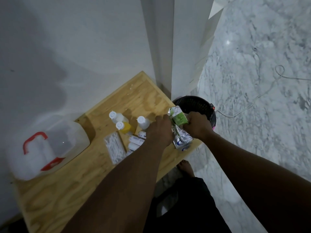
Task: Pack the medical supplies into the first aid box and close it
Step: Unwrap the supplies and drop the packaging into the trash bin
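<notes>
You can't read any text here. The printing on the green and silver packets (180,126) gripped between your hands, and on the gauze rolls (137,140) just left of that grip, is too blurred.

box (48,147) left on table (70,190) | bottles (125,122) centre | bin (195,104) right, off table
</notes>
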`<state>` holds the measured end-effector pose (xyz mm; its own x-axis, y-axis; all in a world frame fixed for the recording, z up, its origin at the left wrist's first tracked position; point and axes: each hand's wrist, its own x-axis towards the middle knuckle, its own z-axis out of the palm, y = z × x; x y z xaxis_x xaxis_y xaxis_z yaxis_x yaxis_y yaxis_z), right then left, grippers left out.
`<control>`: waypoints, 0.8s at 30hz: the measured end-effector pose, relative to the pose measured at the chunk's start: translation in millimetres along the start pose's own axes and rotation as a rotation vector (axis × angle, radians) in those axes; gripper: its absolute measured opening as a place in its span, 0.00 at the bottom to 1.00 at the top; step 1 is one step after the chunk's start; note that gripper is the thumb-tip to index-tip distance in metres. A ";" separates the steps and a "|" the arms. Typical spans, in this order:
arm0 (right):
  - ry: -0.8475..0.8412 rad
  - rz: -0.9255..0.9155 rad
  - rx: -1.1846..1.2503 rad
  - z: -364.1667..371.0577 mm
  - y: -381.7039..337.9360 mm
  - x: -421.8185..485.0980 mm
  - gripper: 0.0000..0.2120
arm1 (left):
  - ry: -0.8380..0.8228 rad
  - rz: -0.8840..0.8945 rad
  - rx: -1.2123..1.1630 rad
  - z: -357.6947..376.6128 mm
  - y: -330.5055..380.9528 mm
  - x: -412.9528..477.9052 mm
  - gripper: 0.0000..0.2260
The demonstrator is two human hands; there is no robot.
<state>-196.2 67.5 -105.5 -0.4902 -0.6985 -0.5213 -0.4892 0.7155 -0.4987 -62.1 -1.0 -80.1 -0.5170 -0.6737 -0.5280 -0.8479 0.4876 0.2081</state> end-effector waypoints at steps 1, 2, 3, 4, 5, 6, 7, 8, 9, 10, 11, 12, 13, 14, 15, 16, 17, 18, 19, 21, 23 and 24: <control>0.010 0.005 0.019 -0.5 0.6 0.8 0.13 | -0.002 -0.016 -0.001 0.1 1.1 1.6 0.24; 0.017 0.014 0.041 -1.4 1.1 1.9 0.13 | -0.004 -0.032 -0.004 -0.2 2.4 3.7 0.26; 0.023 0.022 0.063 -2.4 1.4 2.6 0.13 | -0.005 -0.052 -0.012 -0.9 3.9 5.9 0.26; 0.026 0.026 0.086 -3.6 1.4 2.7 0.11 | -0.005 -0.073 -0.023 -1.3 5.2 8.2 0.27; 0.027 0.025 0.108 -4.6 1.6 2.7 0.11 | -0.008 -0.089 -0.038 -1.8 6.7 10.6 0.27; 0.029 0.024 0.131 -4.4 2.7 3.4 0.12 | -0.010 -0.101 -0.055 -1.6 8.0 13.2 0.26; 0.035 0.021 0.154 -4.7 3.0 3.0 0.14 | -0.012 -0.113 -0.071 -1.0 9.5 15.5 0.26; 0.042 0.023 0.176 -4.9 3.4 2.7 0.15 | -0.011 -0.127 -0.086 0.1 10.8 17.5 0.25; 0.046 0.023 0.194 -4.9 4.6 2.8 0.16 | -0.007 -0.146 -0.102 1.3 11.9 18.8 0.24; 0.042 0.024 0.219 -4.7 6.0 3.2 0.17 | 0.000 -0.166 -0.118 3.0 12.9 20.4 0.23; 0.030 0.020 0.251 -4.8 7.4 3.8 0.16 | 0.007 -0.186 -0.134 4.7 13.3 21.4 0.23; 0.018 0.015 0.285 -4.9 8.9 4.2 0.15 | 0.012 -0.206 -0.154 6.4 13.9 22.4 0.23; 0.008 0.010 0.314 -4.7 10.4 4.6 0.14 | 0.016 -0.227 -0.179 8.2 14.9 23.3 0.23; 0.003 0.009 0.339 -4.6 11.4 4.5 0.12 | 0.019 -0.249 -0.209 9.8 15.7 24.2 0.24; 0.002 0.008 0.360 -4.5 12.1 3.8 0.10 | 0.023 -0.271 -0.242 10.8 16.8 24.9 0.25; 0.003 0.004 0.377 -4.1 12.7 3.1 0.09 | 0.028 -0.293 -0.272 11.3 17.4 25.6 0.27; 0.006 -0.005 0.389 -4.0 12.8 2.2 0.09 | 0.032 -0.310 -0.293 11.1 18.0 26.0 0.28; 0.010 -0.012 0.396 -3.3 13.3 1.9 0.09 | 0.035 -0.320 -0.308 10.9 18.0 26.6 0.29; 0.014 -0.014 0.402 -2.4 13.8 1.8 0.09 | 0.038 -0.323 -0.322 10.4 17.2 27.1 0.30; 0.020 -0.004 0.414 -1.4 14.2 2.6 0.09 | 0.057 -0.320 -0.353 8.6 15.5 28.9 0.31; 0.021 -0.004 0.418 -0.9 13.8 3.6 0.07 | 0.100 -0.312 -0.380 5.2 15.4 30.3 0.25; 0.023 -0.002 0.417 -1.4 13.6 4.0 0.06 | 0.123 -0.300 -0.394 3.5 15.4 31.2 0.21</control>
<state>-205.8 74.4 -113.5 -0.5076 -0.6963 -0.5074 -0.1584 0.6543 -0.7395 -90.8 -12.6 -96.2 -0.2342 -0.8240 -0.5159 -0.9285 0.0322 0.3700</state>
